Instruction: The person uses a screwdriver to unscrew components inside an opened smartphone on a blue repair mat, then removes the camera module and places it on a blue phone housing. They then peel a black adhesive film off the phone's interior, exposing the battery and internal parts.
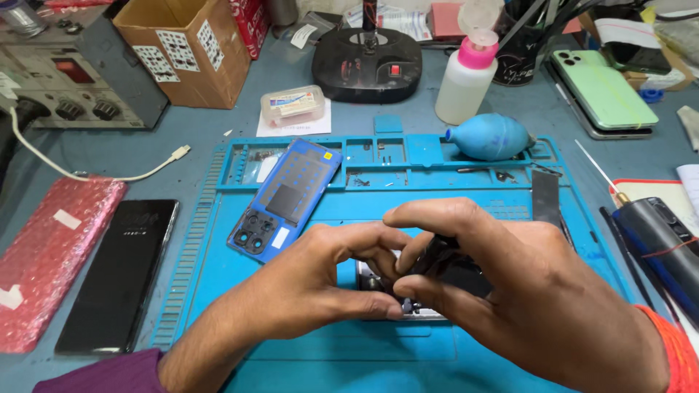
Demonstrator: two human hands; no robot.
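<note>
— Where's the opened phone [408, 295]?

— Low on the blue work mat [306, 360], mostly hidden under both hands.

— The grip?

— Left hand [309, 287] pinches thumb and forefinger at its edge; right hand [510, 291] curls over it, fingers closed on a dark part [444, 262] — possibly a cover, hard to tell.

— Nearby?

— A blue back cover [287, 198] lies just up-left, apart — a blue air blower [489, 136] farther back.

under the grip: matt blue rubbery mat [218, 291] | left of the grip: glossy blue plastic back cover [287, 196], glossy black glass phone [120, 273], pink bubble-wrap pouch [47, 255] | beyond: brown cardboard box [186, 47], smooth blue rubber blower [489, 137]
</note>
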